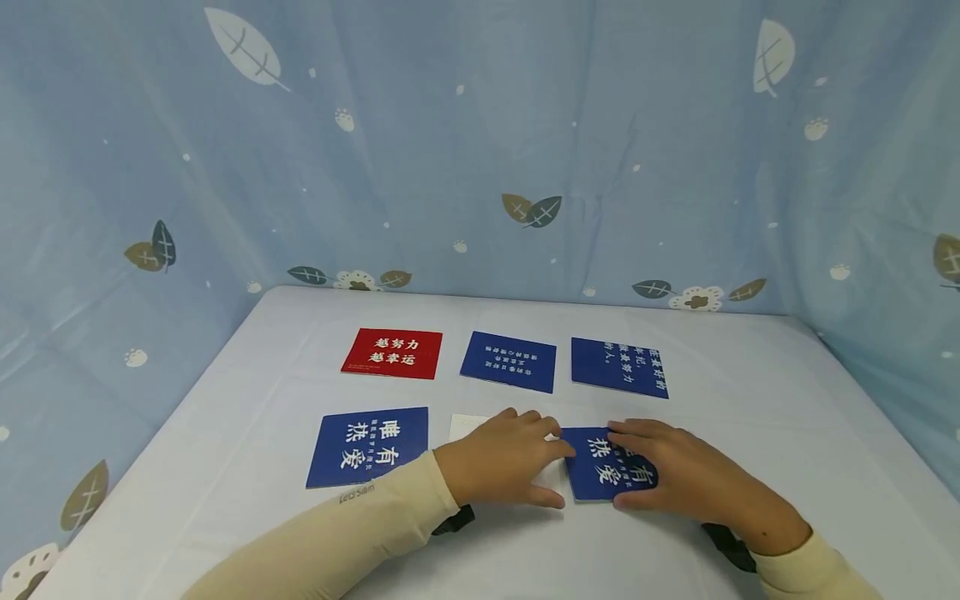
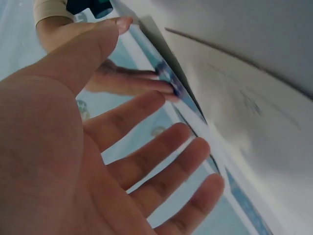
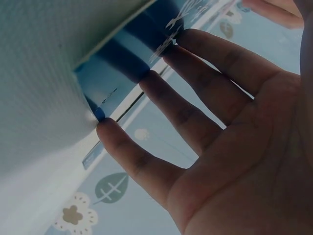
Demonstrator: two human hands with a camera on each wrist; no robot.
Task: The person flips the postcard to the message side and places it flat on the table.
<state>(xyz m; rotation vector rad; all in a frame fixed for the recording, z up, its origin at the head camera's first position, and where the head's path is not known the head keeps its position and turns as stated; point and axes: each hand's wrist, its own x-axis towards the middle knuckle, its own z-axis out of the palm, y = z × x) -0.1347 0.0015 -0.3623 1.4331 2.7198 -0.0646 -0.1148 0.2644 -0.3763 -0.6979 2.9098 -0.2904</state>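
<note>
My right hand [image 1: 678, 471] rests its fingertips on a square blue card [image 1: 588, 467] with white Chinese characters, in the front row on the white table. Seen from the right wrist, the fingers [image 3: 186, 115] are nearly straight, their tips touching the blue card [image 3: 122, 58]. To its left, my left hand [image 1: 510, 458] hovers with spread fingers over a white card [image 1: 465, 427], which it partly covers. The left wrist view shows that palm [image 2: 132, 161] with nothing in it, beside the pale card [image 2: 249, 98].
Another blue card [image 1: 367, 450] lies at front left, by the left sleeve. Behind stand a row of a red card [image 1: 392, 354], a blue card [image 1: 508, 361] and a third, blue card [image 1: 618, 367]. A leaf-patterned blue curtain [image 1: 465, 150] surrounds the table [image 1: 225, 500].
</note>
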